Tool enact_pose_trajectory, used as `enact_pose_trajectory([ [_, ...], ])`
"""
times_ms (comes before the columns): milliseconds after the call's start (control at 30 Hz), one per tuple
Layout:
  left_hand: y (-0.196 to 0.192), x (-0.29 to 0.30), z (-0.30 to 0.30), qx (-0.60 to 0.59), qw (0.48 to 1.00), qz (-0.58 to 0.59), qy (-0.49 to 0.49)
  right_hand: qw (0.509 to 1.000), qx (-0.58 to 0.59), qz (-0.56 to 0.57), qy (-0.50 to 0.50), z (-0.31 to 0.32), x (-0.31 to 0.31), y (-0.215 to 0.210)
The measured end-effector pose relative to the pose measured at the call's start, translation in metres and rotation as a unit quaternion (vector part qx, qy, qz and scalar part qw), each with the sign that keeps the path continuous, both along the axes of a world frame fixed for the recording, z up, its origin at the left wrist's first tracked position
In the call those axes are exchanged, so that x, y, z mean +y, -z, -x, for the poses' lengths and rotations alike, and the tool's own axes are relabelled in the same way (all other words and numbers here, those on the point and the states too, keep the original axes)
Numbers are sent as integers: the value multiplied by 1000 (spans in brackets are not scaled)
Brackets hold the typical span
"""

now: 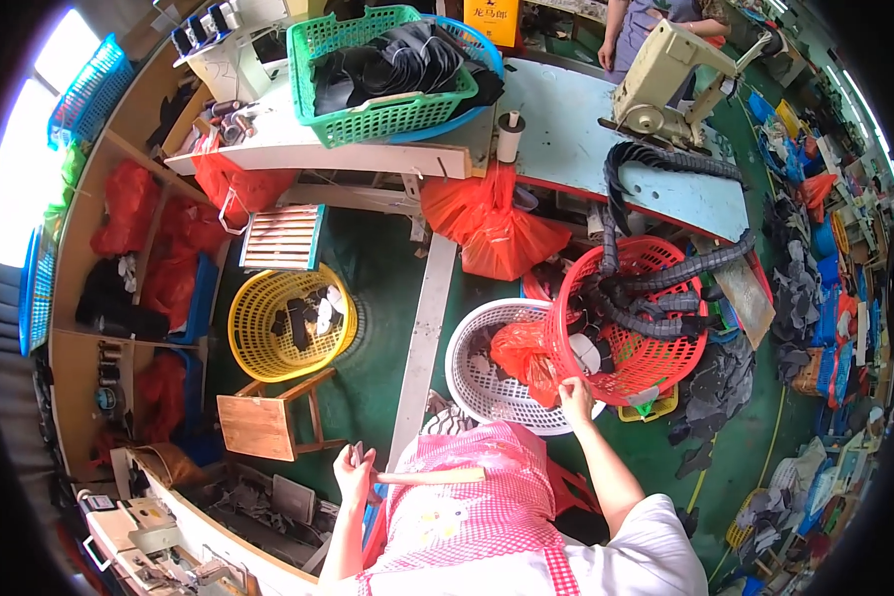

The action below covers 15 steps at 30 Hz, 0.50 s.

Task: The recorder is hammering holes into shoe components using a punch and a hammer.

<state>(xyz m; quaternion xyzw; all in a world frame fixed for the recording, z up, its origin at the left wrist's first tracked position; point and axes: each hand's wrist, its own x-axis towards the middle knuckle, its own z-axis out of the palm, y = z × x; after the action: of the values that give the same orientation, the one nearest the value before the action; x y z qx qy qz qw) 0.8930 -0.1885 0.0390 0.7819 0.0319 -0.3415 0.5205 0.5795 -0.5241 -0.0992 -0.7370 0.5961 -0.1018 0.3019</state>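
Observation:
My left hand is closed round one end of a wooden-handled tool. Its pale handle points right across my pink checked apron, and the end in my fist is mostly hidden. With fingers closed, my right hand grips the lower rim of a red plastic basket. Strings of dark, overlapping fabric pieces hang from the table into this basket. Just left of it, a white basket stands on the floor with a red plastic bag inside.
A yellow basket with scraps stands behind a wooden stool. The pale blue table carries a sewing machine and a green basket of dark pieces. Another person is beyond it. Shelves line the left.

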Motion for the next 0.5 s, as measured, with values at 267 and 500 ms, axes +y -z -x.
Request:
enact_pose_trajectory([
  [267,-8,12,-42,9,1000,20,-7,989,81,-126,-22,-35,30,7],
  [500,0,23,-59,12,999,34,-24,981,69,-176,-46,-27,36,16],
])
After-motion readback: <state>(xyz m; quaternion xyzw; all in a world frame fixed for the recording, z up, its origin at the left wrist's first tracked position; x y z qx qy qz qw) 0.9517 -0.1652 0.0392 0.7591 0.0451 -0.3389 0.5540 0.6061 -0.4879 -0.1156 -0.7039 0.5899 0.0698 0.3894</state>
